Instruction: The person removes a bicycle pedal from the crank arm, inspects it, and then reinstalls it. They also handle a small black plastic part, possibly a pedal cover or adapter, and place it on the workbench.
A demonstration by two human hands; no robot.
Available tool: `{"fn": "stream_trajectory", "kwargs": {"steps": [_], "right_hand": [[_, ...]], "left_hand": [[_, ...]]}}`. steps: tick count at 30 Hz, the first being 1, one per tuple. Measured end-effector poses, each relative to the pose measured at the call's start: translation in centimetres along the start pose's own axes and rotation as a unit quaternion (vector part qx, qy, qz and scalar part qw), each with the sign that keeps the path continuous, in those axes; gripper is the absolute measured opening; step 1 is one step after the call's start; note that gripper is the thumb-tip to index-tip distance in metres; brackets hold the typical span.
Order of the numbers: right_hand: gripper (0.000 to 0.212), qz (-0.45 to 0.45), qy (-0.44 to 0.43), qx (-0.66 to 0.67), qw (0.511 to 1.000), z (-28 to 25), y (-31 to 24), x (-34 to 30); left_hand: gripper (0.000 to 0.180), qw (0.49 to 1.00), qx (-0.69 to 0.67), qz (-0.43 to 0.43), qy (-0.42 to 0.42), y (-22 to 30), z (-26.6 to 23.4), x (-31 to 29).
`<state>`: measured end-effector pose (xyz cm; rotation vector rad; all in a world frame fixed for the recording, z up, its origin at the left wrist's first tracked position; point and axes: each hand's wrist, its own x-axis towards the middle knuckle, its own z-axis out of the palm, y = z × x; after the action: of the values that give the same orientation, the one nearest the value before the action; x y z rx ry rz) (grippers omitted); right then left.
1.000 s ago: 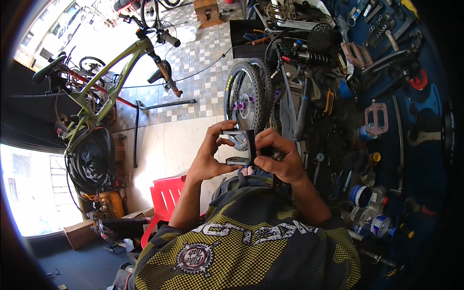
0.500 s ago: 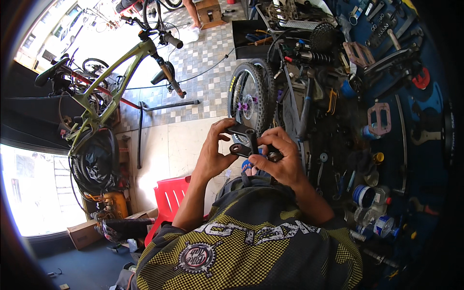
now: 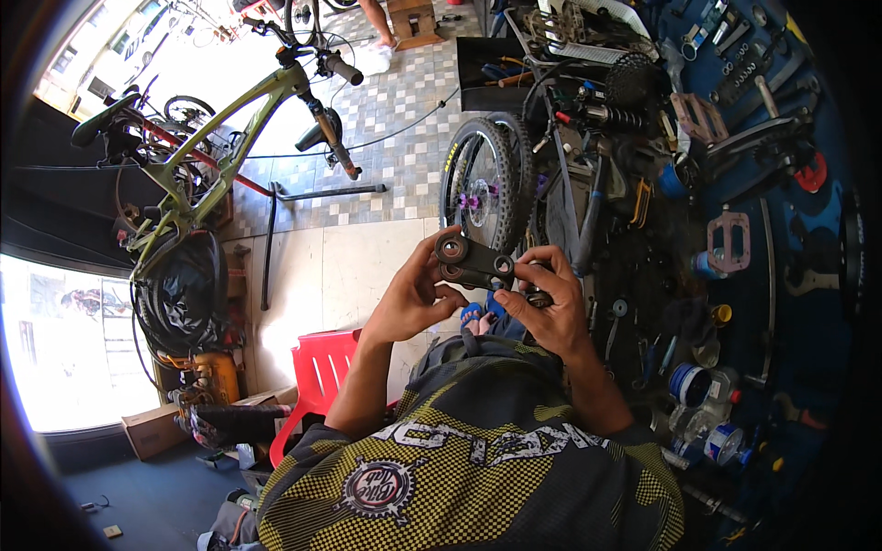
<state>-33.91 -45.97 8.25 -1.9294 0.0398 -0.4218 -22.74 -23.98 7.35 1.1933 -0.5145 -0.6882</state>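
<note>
A black bicycle suspension rocker link [image 3: 475,264] with round bearing holes is held up in front of my torso. My left hand [image 3: 404,301] grips its left end, fingers behind it and the thumb bent below. The right end sits between the thumb and fingers of my right hand [image 3: 555,308]. A dark rounded part [image 3: 538,297] shows under the right fingers; whether it belongs to the link, I cannot tell. The link's broad side with its holes faces up at me.
At left, a green bike frame [image 3: 219,133] hangs on a stand. Bike wheels [image 3: 478,184] stand ahead. Tools, pink pedals [image 3: 728,241] and plastic bottles [image 3: 726,432] crowd the right side. A red plastic chair [image 3: 322,367] is close on the left. Another person's leg [image 3: 378,20] shows far ahead.
The link has been turned in my hands, so its flat side with the holes now shows instead of its forked, open shape. Both hands still hold it. The view has shifted slightly.
</note>
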Motion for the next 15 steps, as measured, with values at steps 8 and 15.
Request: {"fn": "stream_trajectory", "kwargs": {"steps": [8,15], "right_hand": [[0.037,-0.028,-0.007,-0.037,0.999,0.14,0.08,-0.16],[0.038,-0.049,-0.021,-0.059,0.997,0.29,0.15,-0.75]], "left_hand": [[0.109,0.998,-0.062,0.000,-0.013,0.18,-0.44,0.29],[0.103,0.999,-0.045,0.007,0.009,-0.24,-0.50,-0.36]]}}
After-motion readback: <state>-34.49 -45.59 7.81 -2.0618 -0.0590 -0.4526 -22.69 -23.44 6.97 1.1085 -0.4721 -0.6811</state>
